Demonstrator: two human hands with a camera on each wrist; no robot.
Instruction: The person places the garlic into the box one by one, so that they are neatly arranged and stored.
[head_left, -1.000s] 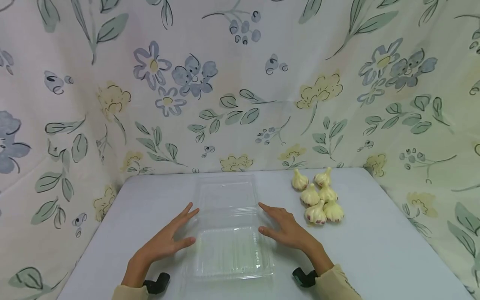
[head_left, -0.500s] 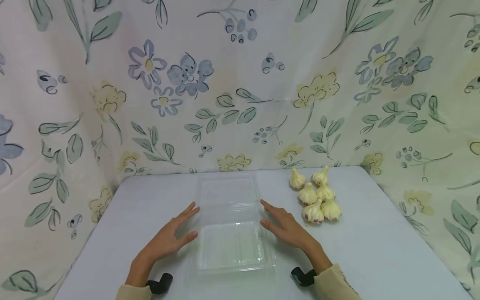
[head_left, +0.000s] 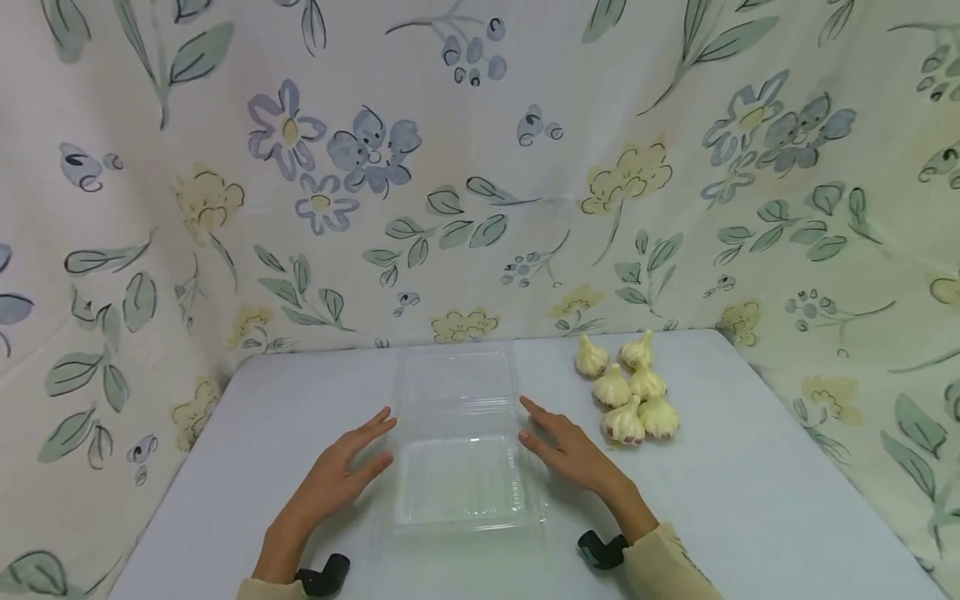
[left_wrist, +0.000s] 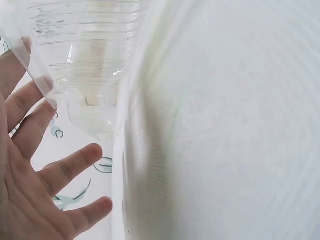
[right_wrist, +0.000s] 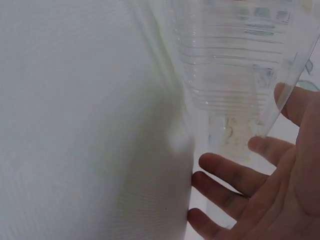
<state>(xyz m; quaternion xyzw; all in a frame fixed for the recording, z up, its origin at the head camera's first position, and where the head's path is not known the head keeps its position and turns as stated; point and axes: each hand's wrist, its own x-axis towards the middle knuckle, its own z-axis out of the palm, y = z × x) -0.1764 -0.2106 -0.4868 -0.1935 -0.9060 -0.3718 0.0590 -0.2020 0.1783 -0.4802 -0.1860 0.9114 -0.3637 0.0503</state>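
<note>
A clear plastic clamshell container [head_left: 459,523] lies unfolded on the white table, its flat lid [head_left: 459,357] on the far side and its ribbed tray nearer. My left hand [head_left: 333,475] is at its left side, fingers spread and thumb pointing in toward the tray. Mirroring it, my right hand [head_left: 573,454] is at the right side with fingers extended. In the left wrist view, fingertips [left_wrist: 45,112] of the left hand meet the container's edge. Fingertips [right_wrist: 257,143] of the right hand are at the opposite edge in the right wrist view. Neither hand grips anything.
Several garlic bulbs [head_left: 624,423] sit in a cluster at the back right of the white table [head_left: 750,483], beyond my right hand. A floral curtain [head_left: 457,167] hangs behind and along both sides. Black wrist mounts [head_left: 602,550] stick out under the wrists.
The container has slid slightly away from me, with both hands staying beside it. The head view has shifted a little. The garlic bulbs keep their arrangement.
</note>
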